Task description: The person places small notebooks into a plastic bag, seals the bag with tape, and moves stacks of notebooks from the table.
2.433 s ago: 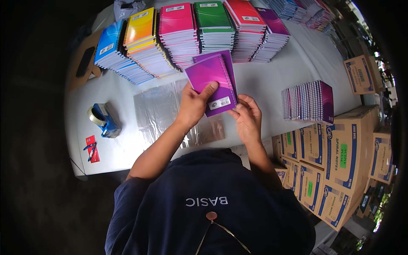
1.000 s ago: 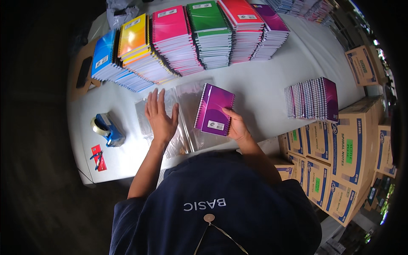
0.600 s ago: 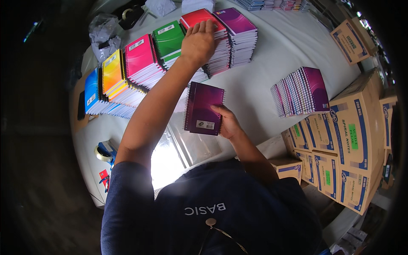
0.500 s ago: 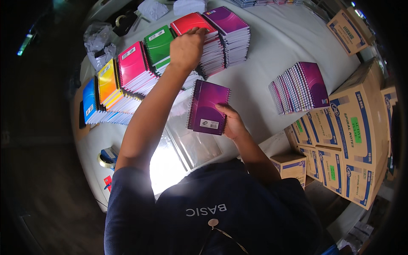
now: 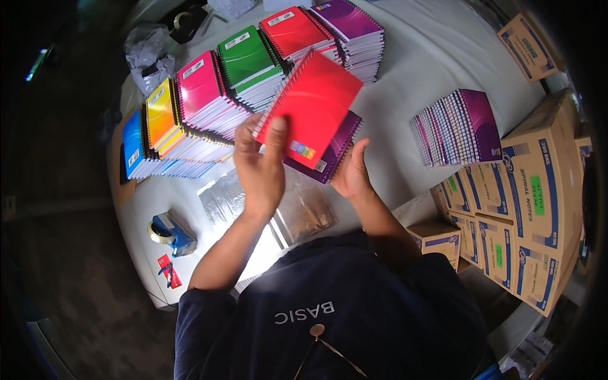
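Observation:
A red spiral notebook, tilted, is pinched between the thumb and fingers of my left hand. Under it lies a purple spiral notebook, partly covered by the red one. My right hand supports the purple notebook from its right edge, thumb raised off the cover and other fingers mostly hidden. Beyond my hands a slanting row of notebook stacks runs across the table: blue, yellow, pink, green, red and purple.
To the right, a leaning row of purple notebooks stands near piled cardboard cartons. Clear plastic sheets lie before me. A blue tape dispenser and a red card sit at left; crumpled plastic lies farther back.
My left hand has come back from the red stack with a red notebook, now over the purple one. My right thumb has lifted off the purple cover.

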